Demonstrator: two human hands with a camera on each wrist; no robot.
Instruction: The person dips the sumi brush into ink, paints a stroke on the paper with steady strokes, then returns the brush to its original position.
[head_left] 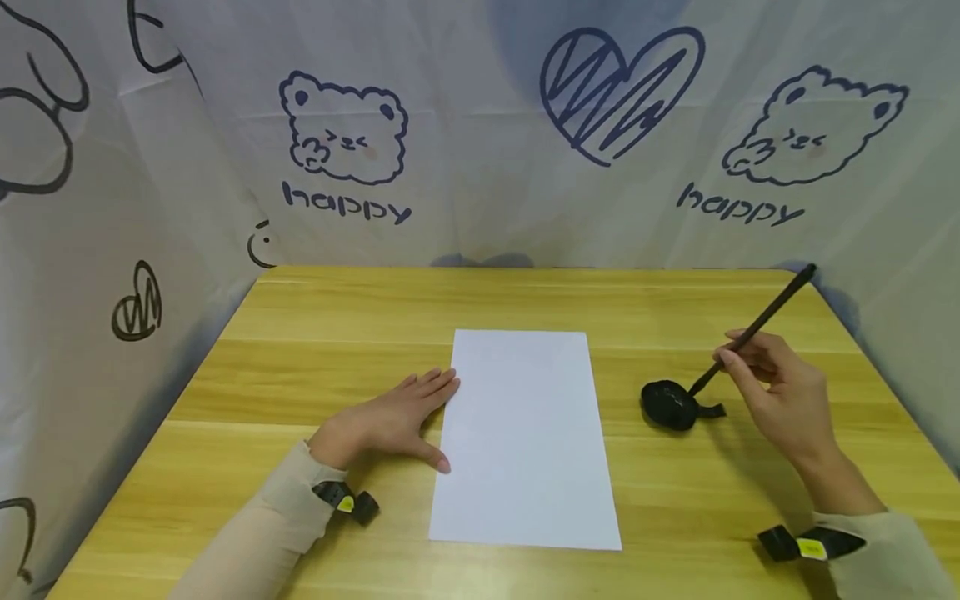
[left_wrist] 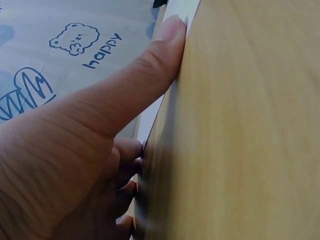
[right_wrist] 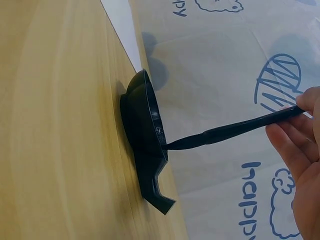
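Observation:
A white sheet of paper [head_left: 525, 442] lies flat on the table, in the middle of the head view. My left hand [head_left: 393, 417] rests at its left edge, fingers spread and fairly straight, with thumb and fingertips on the margin. In the left wrist view the thumb [left_wrist: 145, 70] touches the paper's edge. My right hand [head_left: 787, 387] pinches a black ink brush [head_left: 772, 308] between thumb and fingers, handle slanting up to the right. Its dark tip meets the rim of a small black ink dish [head_left: 667, 406] with a short bent handle. The right wrist view shows dark, shiny liquid inside the dish [right_wrist: 132, 117].
The yellow wood-grain table [head_left: 322, 308] runs back to a white cloth backdrop [head_left: 472, 167] with drawn bears, hearts and lettering. Another cloth side hangs at the left. Small black devices with yellow marks [head_left: 812, 547] are strapped to both wrists.

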